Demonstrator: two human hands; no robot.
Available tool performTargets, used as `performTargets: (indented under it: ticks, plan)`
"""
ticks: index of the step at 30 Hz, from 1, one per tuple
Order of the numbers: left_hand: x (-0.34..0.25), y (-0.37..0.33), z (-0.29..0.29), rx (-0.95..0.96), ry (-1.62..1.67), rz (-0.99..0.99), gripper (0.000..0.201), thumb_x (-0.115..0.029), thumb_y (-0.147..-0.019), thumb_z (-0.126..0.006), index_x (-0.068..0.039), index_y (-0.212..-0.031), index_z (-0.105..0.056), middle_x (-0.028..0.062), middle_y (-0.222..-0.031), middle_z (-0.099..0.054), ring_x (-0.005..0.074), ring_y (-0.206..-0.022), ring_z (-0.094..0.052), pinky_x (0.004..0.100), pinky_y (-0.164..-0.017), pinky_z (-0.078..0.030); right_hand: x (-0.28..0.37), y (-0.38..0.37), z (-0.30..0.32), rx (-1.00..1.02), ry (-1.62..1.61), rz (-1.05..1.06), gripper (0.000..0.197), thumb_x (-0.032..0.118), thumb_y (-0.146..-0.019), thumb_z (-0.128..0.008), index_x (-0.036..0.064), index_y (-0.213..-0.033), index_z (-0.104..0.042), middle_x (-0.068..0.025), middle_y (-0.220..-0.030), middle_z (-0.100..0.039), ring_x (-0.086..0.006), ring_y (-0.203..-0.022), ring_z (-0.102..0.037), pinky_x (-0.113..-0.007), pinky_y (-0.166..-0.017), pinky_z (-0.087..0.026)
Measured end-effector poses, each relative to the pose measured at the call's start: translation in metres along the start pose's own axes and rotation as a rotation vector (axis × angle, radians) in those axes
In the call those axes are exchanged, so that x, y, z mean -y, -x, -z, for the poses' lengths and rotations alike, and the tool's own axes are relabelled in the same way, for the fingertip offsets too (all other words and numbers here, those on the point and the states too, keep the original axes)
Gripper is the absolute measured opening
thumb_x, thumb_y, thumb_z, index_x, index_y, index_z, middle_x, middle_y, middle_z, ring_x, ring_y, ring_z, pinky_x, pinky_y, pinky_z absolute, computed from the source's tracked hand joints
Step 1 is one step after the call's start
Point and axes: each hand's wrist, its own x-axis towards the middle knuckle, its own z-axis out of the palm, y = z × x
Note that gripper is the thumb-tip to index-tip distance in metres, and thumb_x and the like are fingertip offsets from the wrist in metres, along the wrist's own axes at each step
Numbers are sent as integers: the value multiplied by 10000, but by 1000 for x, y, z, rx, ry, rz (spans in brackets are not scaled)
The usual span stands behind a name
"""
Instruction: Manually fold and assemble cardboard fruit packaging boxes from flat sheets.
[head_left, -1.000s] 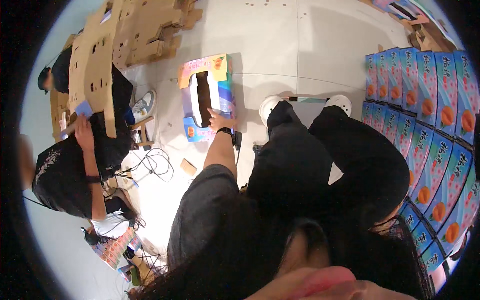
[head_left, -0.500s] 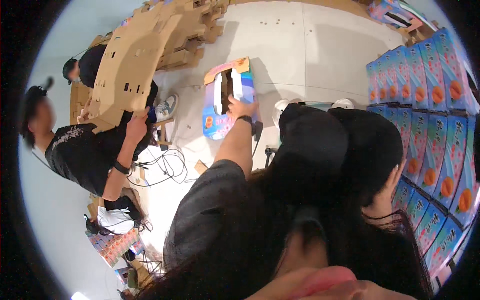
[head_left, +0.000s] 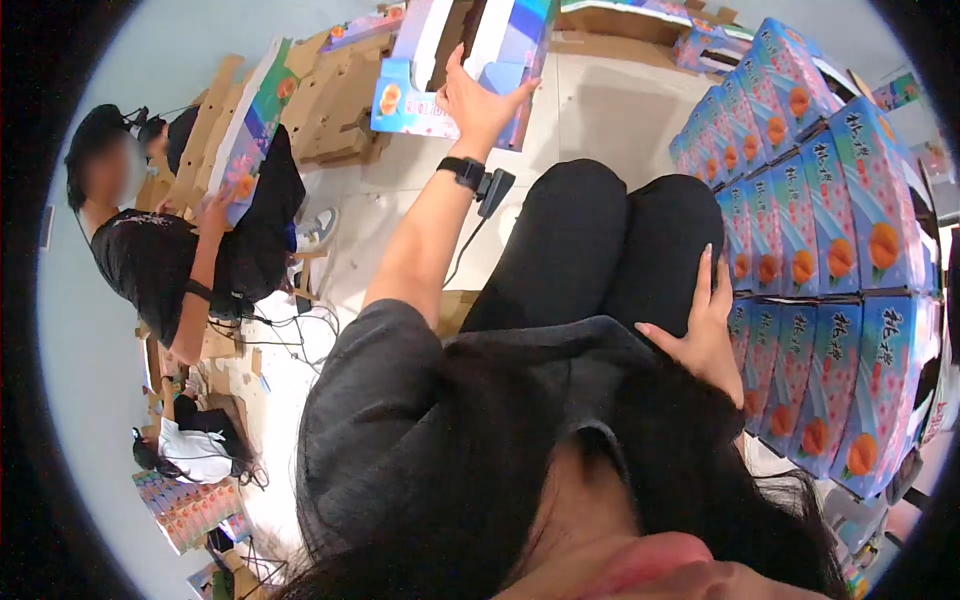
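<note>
Grip (head_left: 480, 110) on box (head_left: 400, 100) edge, floor (head_left: 600, 115) alongside

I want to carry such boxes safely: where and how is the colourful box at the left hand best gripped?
The near end of the box, probably, from the person's side and above: its dark opening runs toward that end, so fingers could hook the edge. The left hand is there.

Looks like a packing workshop tbh: matching blue boxes (head_left: 800, 255) stacked in rows, brown cardboard (head_left: 325, 120) piled up on the floor (head_left: 605, 125), and a co-worker (head_left: 145, 265) holding printed card (head_left: 248, 135).
</note>
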Motion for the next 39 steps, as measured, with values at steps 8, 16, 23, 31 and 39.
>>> performTargets:
  ticks: [8,16,23,31,39]
  plan:
    - [-152,21,116,-125,619,-212,1181,-325,-551,-916,-14,-1410,-168,156,-1193,-466,261,-1118,-490,412,-969,-358,50,-14,30,-328,-159,196,1029,320,-685,-840,85,-1488,-241,-279,-1515,-96,-438,-1409,-134,-522,-1134,-163]
    - [-199,119,113,-86,1048,-286,1279,-285,-558,-931,52,-1433,-61,198,-1305,-308,290,-1219,-393,413,-1020,-348,73,-35,21,-379,-1133,358,1274,374,-677,-829,91,-1509,94,-216,-1544,-41,-359,-1434,-123,-543,-1124,-207]
    - [-184,169,95,179,865,-284,1153,-351,-643,-835,100,-1414,-106,264,-1394,-210,386,-1272,-188,468,-1080,-160,61,-33,33,-380,-1209,171,1130,27,-680,-786,104,-1499,-11,-153,-1354,-348,-288,-1257,-422,-430,-1029,-400]
    - [-163,136,132,131,724,-469,888,-272,-630,-788,67,-1326,-352,230,-1264,-487,364,-1178,-466,438,-1059,-298,42,-40,36,-439,-1283,171,910,-37,-688,-755,75,-1436,-249,-114,-1307,-454,-243,-1208,-482,-378,-1018,-408]
    - [-90,77,150,205,778,-137,938,-276,-660,-831,-39,-1417,-329,171,-1352,-450,298,-1298,-389,432,-1100,-267,-26,-28,24,-262,-1422,-45,799,96,-651,-776,43,-1346,-384,-80,-1175,-562,-214,-1086,-558,-345,-944,-444]
